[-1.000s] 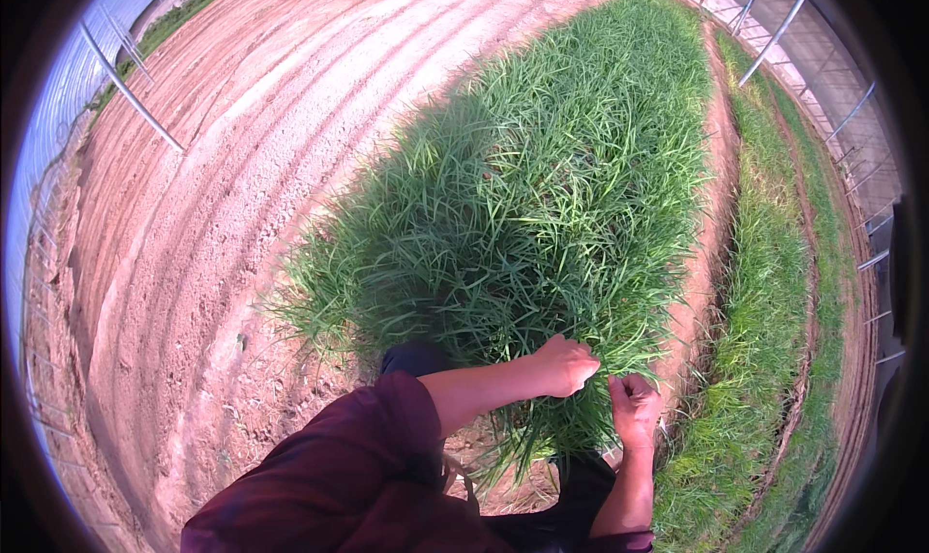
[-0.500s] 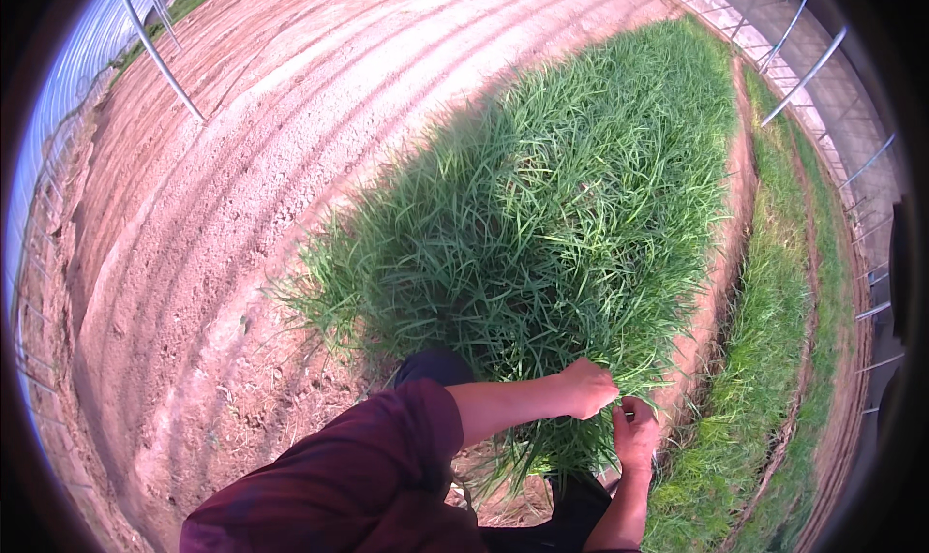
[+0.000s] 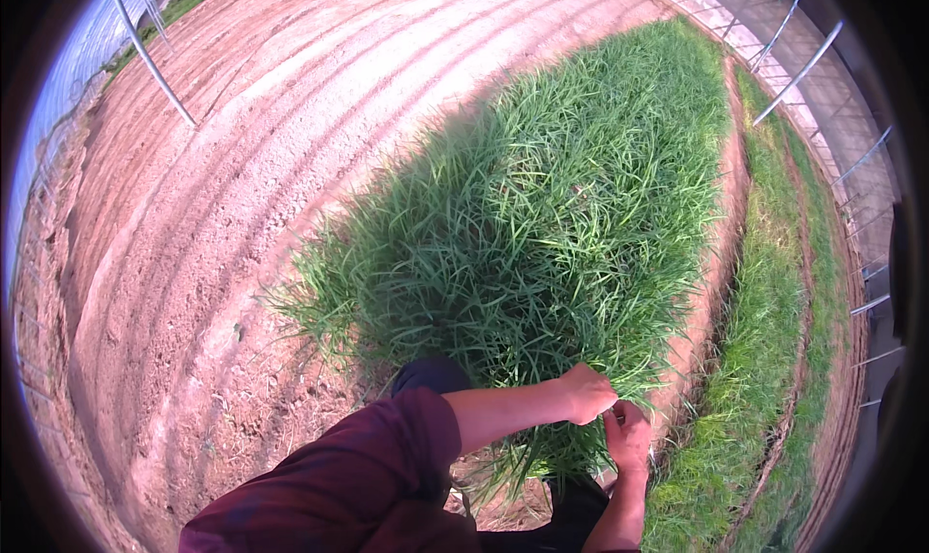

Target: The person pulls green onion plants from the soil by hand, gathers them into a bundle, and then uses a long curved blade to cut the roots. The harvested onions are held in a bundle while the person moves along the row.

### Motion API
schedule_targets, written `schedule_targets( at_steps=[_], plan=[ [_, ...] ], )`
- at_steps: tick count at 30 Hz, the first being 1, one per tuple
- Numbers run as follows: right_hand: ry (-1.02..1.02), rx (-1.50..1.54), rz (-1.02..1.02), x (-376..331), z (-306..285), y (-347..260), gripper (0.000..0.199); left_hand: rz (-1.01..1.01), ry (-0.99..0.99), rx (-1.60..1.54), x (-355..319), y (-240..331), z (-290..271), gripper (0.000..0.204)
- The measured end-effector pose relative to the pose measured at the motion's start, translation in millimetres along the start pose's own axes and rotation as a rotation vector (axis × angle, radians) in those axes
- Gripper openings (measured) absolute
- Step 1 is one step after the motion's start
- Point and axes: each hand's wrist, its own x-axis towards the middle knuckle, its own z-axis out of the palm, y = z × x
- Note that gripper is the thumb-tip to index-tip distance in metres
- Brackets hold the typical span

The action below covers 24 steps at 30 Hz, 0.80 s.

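My left hand (image 3: 588, 395) is closed in a fist, with its forearm reaching across from the left in a dark maroon sleeve. Right beside it, my right hand (image 3: 629, 435) has its fingers bent in a pinch, the tips close to the left fist. A tiny pale spot shows where the hands come together; what they pinch is too small to make out. Below my left wrist hangs a bunch of long green grass-like leaves (image 3: 566, 448), partly hidden by the forearm. Whether either hand grips this bunch is hidden.
A dense bed of green grass-like plants (image 3: 581, 195) spreads out ahead. Bare furrowed soil (image 3: 252, 166) lies to the left. A dirt ridge (image 3: 711, 292) and a lower green strip (image 3: 755, 359) run along the right. Slanted metal poles (image 3: 798, 72) stand at the edges.
My right hand has moved slightly up and left, its fingertips drawing in toward the left fist. The left hand has barely shifted.
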Motion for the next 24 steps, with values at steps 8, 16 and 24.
schedule_targets(
  at_steps=[8,16,24],
  plan=[
    [0.014,-0.019,-0.013,-1.4,-0.1,-10.5,0.024,0.026,0.031,0.0,-6.7,-1.1,-2.4,0.013],
    [0.095,0.031,0.003,-3.6,-6.6,-11.4,0.021,0.065,0.068,-0.032,-2.8,-0.2,2.5,0.023],
    [0.142,0.122,0.058,-2.8,-12.2,-32.1,0.014,0.091,0.094,-0.024,-3.1,-2.4,-4.5,0.026]
  ],
)
